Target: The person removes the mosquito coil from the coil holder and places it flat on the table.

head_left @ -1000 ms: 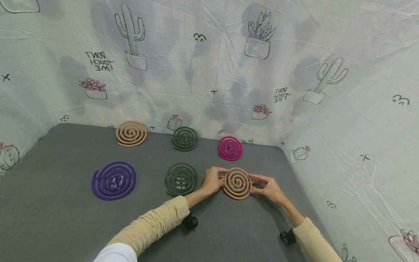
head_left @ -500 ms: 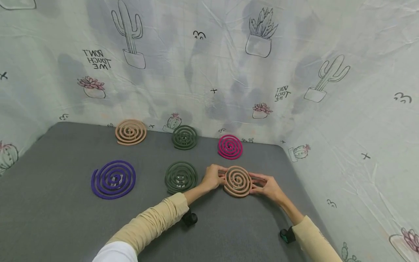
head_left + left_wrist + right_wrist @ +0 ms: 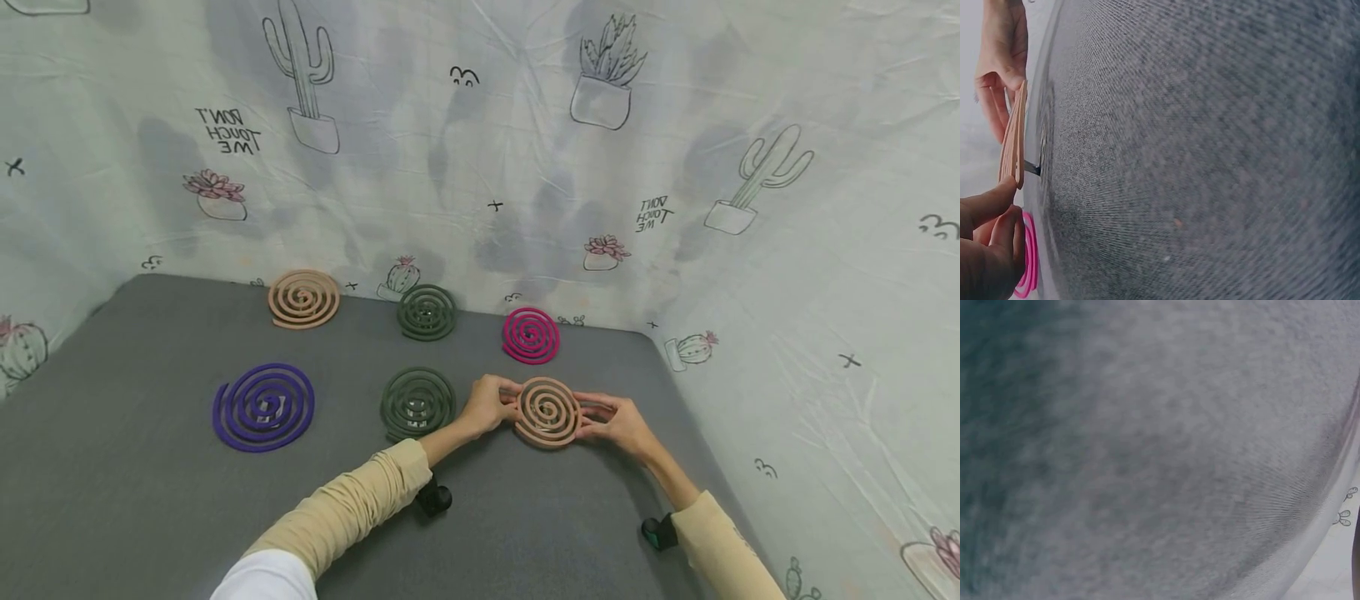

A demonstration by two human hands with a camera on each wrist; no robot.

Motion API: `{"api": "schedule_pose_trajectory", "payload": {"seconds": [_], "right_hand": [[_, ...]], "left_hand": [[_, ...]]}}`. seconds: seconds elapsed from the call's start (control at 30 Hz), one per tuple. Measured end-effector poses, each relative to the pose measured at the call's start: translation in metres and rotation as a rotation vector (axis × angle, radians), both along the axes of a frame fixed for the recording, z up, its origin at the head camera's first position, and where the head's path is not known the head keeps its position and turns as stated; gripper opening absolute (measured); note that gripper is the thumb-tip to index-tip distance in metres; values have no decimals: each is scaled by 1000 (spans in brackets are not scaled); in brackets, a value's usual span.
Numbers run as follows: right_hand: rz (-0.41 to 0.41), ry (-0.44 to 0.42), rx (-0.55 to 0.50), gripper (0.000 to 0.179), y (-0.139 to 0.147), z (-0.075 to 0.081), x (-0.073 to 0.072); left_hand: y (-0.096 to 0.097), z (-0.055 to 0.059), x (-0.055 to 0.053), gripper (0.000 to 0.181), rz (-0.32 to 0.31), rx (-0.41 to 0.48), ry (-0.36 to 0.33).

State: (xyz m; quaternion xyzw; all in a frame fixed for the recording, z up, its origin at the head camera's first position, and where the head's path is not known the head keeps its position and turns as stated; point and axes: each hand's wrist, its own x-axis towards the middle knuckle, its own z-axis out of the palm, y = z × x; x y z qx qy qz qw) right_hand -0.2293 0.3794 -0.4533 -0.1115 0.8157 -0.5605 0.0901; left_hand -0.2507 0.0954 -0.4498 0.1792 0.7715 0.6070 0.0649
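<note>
A tan mosquito coil [image 3: 548, 409] lies nearly level between my two hands, raised above the grey table in the left wrist view. My left hand [image 3: 487, 406] pinches its left edge with thumb and fingers. Opposite, my right hand [image 3: 617, 425] holds the right edge in the same way. From the side, the coil [image 3: 1013, 140] looks thin and slightly fanned, with a small dark upright piece [image 3: 1032, 167] between it and the table. The right wrist view shows mostly blurred table cloth, without the coil.
A green coil [image 3: 417, 398] and a purple coil [image 3: 264, 408] lie to the left, shiny pieces showing at their centres. Behind are a pink coil [image 3: 531, 335], another green coil [image 3: 427, 312] and a second tan coil [image 3: 303, 298]. A printed curtain [image 3: 495, 167] borders the table [image 3: 187, 517].
The view shifts slightly with the head. Both hands keep hold of the tan coil in nearly the same place; its tilt alters only a little.
</note>
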Motion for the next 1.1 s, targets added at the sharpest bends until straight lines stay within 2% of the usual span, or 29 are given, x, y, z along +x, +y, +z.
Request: {"api": "schedule_pose_trajectory", "payload": {"seconds": [0.4,0.57,0.67,0.83,1.1], "right_hand": [[4,-11,-23,65,-1,-3,-1],[0,-31,-32,70,-2,-3,-3],[-4,-38,-33,71,-2,-3,-4],[5,-56,-40,71,-1,-1,-5],[8,-61,-44,73,-1,1,-4]], "left_hand": [[2,-15,-6,42,17,27,-28],[2,-16,-8,46,-2,27,-11],[1,-14,-8,50,-10,-2,12],[1,-12,-9,50,-10,-42,5],[-1,-9,-9,48,-18,-58,-18]]}}
